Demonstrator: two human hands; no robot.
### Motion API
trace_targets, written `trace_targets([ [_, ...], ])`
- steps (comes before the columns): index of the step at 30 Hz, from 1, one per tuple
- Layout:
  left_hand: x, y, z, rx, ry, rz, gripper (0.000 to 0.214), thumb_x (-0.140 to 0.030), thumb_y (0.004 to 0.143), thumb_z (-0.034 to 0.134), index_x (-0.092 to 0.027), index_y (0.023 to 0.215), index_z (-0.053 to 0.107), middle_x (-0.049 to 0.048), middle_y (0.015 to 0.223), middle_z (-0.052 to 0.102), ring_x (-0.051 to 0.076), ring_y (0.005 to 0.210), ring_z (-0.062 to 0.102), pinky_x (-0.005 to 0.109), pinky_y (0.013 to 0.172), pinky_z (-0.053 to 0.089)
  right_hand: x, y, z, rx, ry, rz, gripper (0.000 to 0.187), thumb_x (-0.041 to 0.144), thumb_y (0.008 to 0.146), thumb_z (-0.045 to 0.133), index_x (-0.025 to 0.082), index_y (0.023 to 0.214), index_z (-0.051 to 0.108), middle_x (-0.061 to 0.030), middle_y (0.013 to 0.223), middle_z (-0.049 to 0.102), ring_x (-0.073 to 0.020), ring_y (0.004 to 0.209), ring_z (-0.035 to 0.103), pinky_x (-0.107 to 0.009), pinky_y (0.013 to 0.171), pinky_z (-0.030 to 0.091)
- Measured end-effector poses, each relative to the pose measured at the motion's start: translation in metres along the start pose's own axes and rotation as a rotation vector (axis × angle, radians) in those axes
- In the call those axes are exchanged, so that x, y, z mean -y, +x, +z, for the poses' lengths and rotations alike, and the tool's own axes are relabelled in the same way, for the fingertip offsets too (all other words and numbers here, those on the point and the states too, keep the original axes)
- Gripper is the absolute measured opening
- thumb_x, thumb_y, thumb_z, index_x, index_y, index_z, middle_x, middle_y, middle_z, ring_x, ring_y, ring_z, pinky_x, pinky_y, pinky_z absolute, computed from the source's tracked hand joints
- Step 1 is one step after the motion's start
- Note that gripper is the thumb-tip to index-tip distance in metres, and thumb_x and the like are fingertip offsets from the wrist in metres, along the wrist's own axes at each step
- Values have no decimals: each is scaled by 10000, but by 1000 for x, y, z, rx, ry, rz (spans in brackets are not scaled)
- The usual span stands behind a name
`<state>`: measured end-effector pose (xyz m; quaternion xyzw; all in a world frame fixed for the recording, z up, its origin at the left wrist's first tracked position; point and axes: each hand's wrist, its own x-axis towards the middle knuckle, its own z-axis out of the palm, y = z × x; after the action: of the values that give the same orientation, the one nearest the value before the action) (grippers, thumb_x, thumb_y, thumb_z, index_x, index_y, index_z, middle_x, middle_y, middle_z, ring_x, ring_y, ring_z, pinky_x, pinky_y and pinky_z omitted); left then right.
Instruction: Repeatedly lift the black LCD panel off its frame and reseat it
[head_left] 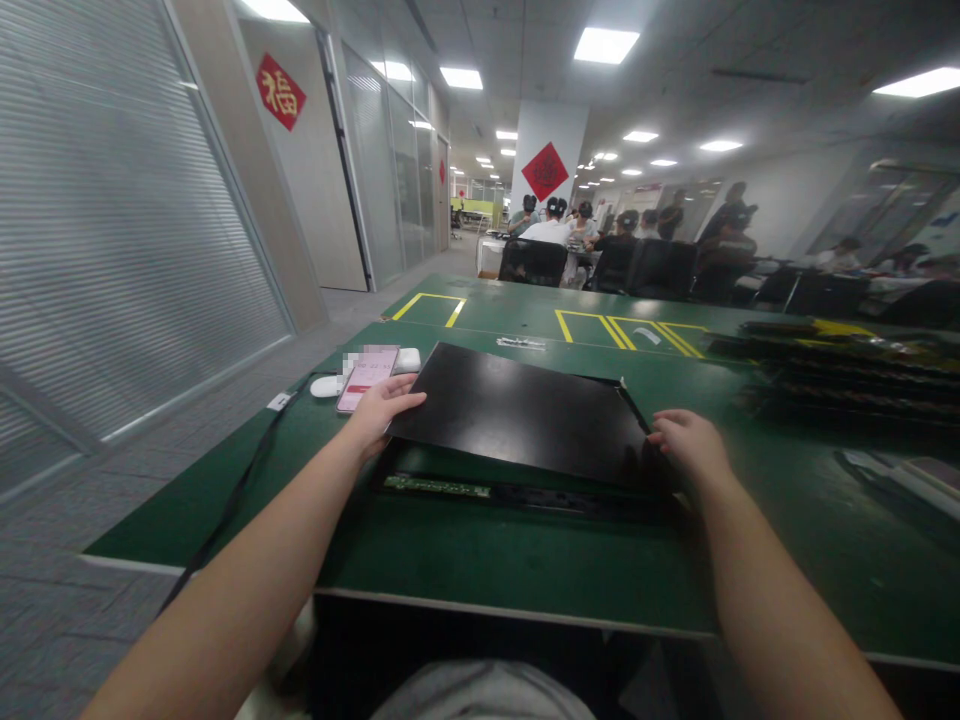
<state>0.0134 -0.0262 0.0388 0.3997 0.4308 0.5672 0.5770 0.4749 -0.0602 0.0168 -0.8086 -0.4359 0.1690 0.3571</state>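
A thin, glossy black rectangular panel (517, 405) is held tilted above the green table, its left side raised higher. My left hand (382, 408) grips the left edge, thumb on top and the other fingers partly underneath. At the right edge my right hand (686, 440) is closed, its fingertips pinching the panel's border. Beneath the panel lies a dark frame, mostly covered. Along its near side runs a narrow green circuit board (437, 487) beside a black strip (555, 498).
The green table (510, 570) bears yellow tape outlines (592, 315) toward its far side. A phone (367, 378) and white objects lie left of the panel. Stacked dark panels (817, 375) stand at right. A black strap (247, 480) crosses the left edge. People sit in the background.
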Motion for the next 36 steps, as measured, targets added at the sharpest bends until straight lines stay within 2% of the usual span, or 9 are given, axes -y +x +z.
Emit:
trace_targets([
  [13,2,1,-1,18,68,21,553,-148,516,892,-130,1033,695,112,1043,764,207,831,734,268,701,573,12,-8,-4,-7,-148,-8,349,293,727,577,214,1039,713,-64,790,743,-217,676,661,-301,610,463],
  [22,1,0,-1,11,113,27,524,-136,515,888,-143,1003,697,96,982,776,216,809,738,276,673,582,18,-11,-6,3,-239,-37,290,280,728,586,221,970,735,-70,805,746,-222,691,666,-304,606,462],
  [30,4,1,-2,20,170,28,507,-139,515,885,-160,975,674,85,946,776,224,796,737,293,671,588,14,-10,-4,-55,-312,-119,258,317,743,610,227,929,764,-82,773,732,-230,734,671,-299,648,483],
  [36,4,0,-3,32,183,15,519,-136,519,882,-162,979,644,77,919,769,211,756,730,302,685,580,14,-10,-4,-33,-312,-107,251,313,750,607,233,922,772,-72,765,731,-225,737,673,-289,652,486],
])
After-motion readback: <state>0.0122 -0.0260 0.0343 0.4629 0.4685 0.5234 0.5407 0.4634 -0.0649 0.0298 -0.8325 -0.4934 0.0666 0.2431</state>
